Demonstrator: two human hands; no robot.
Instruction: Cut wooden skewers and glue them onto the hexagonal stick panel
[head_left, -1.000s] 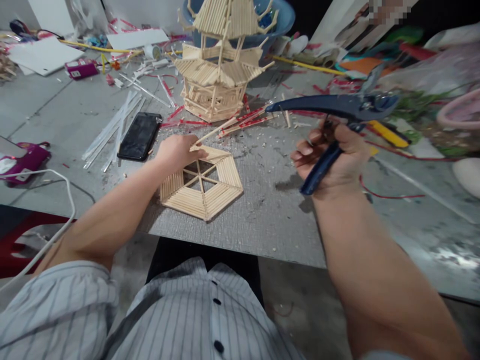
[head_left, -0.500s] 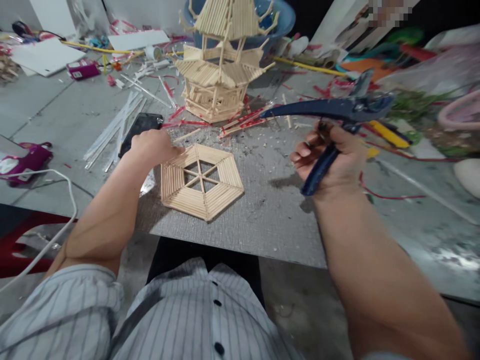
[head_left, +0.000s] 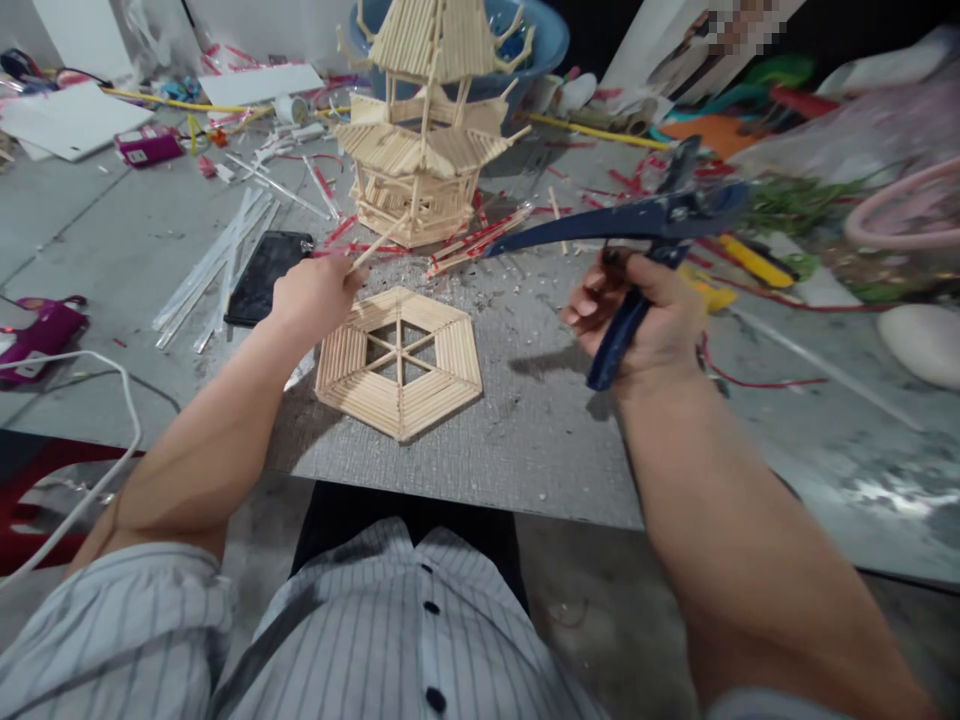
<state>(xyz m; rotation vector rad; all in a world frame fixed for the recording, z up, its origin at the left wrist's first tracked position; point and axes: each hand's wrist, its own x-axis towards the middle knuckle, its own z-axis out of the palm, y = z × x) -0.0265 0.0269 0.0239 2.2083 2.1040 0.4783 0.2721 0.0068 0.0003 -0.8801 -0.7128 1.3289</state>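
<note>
My left hand (head_left: pixel 313 292) is closed, pinching a thin wooden stick (head_left: pixel 377 245) that points up and right, just left of a flat hexagonal panel of sticks (head_left: pixel 398 361) lying on the grey mat (head_left: pixel 525 420). My right hand (head_left: pixel 643 318) grips the blue handles of a pair of cutting pliers (head_left: pixel 637 225), held above the mat to the right of the panel, handles spread apart. Behind the panel stands a tiered pagoda model of sticks (head_left: pixel 426 130).
A black phone (head_left: pixel 264 277) lies left of my left hand beside clear plastic strips (head_left: pixel 217 260). Red-wrapped sticks (head_left: pixel 480 238) litter the mat's far edge. A purple glue gun (head_left: pixel 41 330) and white cable (head_left: pixel 112 400) are at the left. Clutter and a blue basin (head_left: pixel 525 50) fill the back.
My left hand has lifted the stick off the hexagonal panel and drawn back to the panel's left edge. The pliers have drifted slightly left and down.
</note>
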